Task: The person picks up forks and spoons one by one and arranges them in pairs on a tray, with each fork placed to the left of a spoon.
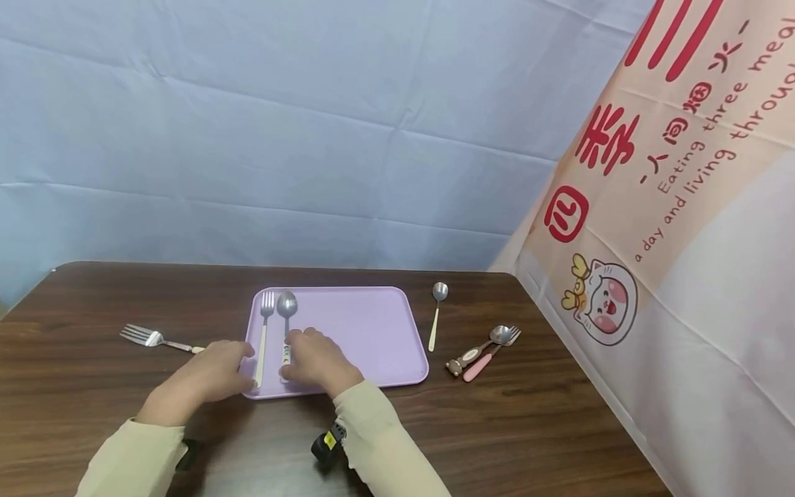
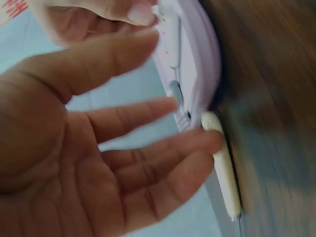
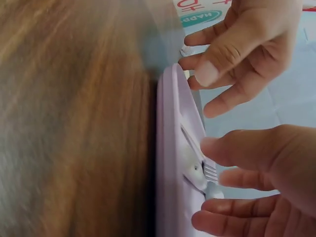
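My left hand [image 1: 211,376] is at the left edge of the lilac tray [image 1: 360,331], its fingers apart and nothing between them. A fork [image 1: 263,328] with a cream handle lies lengthwise at the tray's left side. Beside it lies a spoon [image 1: 287,305] with a white patterned handle. Over that handle is my right hand [image 1: 318,360], thumb and fingers spread to either side; the right wrist view shows a gap between them. Left of the tray, another fork [image 1: 149,337] lies on the table, its cream handle [image 2: 224,173] overlapped by my left fingertips in the left wrist view.
Right of the tray lies a small spoon [image 1: 439,293] with a cream handle. Farther right, a brown bear-handled spoon [image 1: 472,355] and a pink-handled fork [image 1: 478,367] lie close together on the dark wooden table [image 1: 534,414]. A pale cloth [image 1: 279,152] hangs behind, a printed one [image 1: 702,276] at right.
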Demonstrator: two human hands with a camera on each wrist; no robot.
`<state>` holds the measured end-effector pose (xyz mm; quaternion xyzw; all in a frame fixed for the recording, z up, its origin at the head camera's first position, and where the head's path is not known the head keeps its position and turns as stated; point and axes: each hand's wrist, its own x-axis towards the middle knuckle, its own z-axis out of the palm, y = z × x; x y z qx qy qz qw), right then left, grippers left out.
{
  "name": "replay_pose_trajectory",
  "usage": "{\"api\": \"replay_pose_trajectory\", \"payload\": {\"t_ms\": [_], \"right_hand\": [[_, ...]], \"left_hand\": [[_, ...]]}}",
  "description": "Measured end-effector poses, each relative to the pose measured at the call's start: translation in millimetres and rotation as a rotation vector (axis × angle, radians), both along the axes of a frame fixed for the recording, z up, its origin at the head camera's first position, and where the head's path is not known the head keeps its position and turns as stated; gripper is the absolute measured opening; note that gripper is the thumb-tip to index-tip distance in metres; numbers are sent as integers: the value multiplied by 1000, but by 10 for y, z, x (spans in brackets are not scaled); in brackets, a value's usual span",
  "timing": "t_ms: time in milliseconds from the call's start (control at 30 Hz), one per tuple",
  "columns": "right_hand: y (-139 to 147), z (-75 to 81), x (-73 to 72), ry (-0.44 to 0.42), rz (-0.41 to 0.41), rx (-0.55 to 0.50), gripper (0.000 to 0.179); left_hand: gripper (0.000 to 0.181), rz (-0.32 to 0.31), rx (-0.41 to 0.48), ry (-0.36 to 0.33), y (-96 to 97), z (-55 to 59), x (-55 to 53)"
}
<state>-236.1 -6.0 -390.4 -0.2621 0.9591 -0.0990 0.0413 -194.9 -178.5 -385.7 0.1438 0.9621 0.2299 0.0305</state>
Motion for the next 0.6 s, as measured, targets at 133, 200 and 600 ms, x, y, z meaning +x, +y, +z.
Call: {"api": "replay_pose_trajectory", "payload": {"t_ms": [133, 200, 600], "right_hand": [[18, 28, 33, 73, 14, 91, 31], [22, 50, 56, 97, 16, 132, 29], [24, 128, 129, 124, -1, 173, 37]], "left_hand": [[45, -65, -64, 75, -55, -11, 47], [45, -74, -117, 111, -83, -14, 63], [48, -55, -185, 161, -115, -19, 90]]}}
